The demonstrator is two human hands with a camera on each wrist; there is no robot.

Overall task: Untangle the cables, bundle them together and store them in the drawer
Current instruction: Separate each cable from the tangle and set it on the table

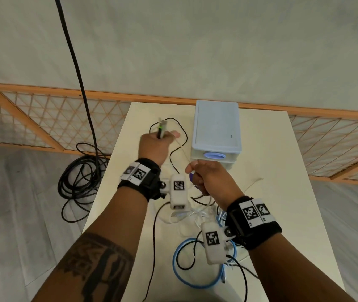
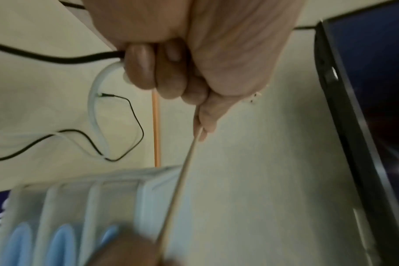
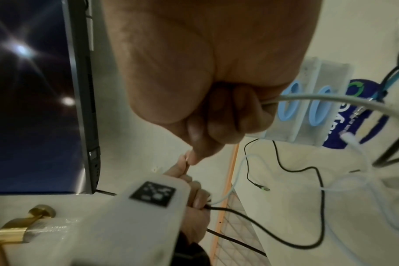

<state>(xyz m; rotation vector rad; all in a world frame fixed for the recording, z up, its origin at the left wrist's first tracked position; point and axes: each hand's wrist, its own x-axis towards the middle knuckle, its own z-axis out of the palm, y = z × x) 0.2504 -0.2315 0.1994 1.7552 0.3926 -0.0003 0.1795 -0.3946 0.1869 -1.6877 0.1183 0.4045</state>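
Cables (image 1: pixel 197 216) lie tangled at lower centre of table (image 1: pixel 282 214), in front of drawer unit (image 1: pixel 216 129). Left hand (image 1: pixel 155 144), arm stretched fwd at centre frame, is clenched round black & white cable ends. Right hand (image 1: pixel 208 179), w/ wrist bent, is fisted on a thin white cable (image 1: pixel 183 149) pulled taut btwn both hands.
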